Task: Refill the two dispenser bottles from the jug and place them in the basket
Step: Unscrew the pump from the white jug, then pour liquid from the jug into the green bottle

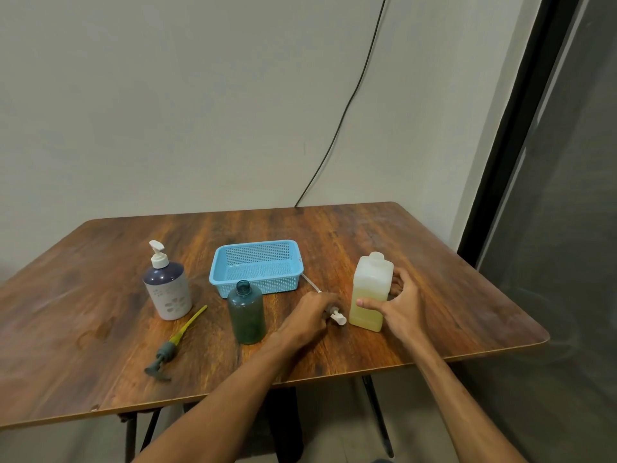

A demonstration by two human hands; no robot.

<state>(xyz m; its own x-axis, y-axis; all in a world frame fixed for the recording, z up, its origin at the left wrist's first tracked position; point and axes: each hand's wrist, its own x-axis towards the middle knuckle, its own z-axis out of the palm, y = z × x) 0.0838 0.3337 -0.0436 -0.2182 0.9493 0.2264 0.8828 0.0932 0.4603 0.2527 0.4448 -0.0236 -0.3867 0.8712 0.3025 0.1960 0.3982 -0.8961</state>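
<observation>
The right hand (400, 305) grips the jug (370, 285), thumb across its near face and fingers curled round the far side. The jug stands upright on the table (434, 262), translucent white, square-shouldered, its lower half holding pale yellow liquid. Just left of that grip, the left hand (309, 317) curls round a white pump (338, 316), whose thin tube (310, 284) runs back towards the blue basket (277, 286). Left of this hand stands a green bottle (247, 315), its neck open. Farther left are a flower-patterned dispenser (168, 289) and a loose grey pump (165, 354). A small mark on the basket's rim is too small to read
</observation>
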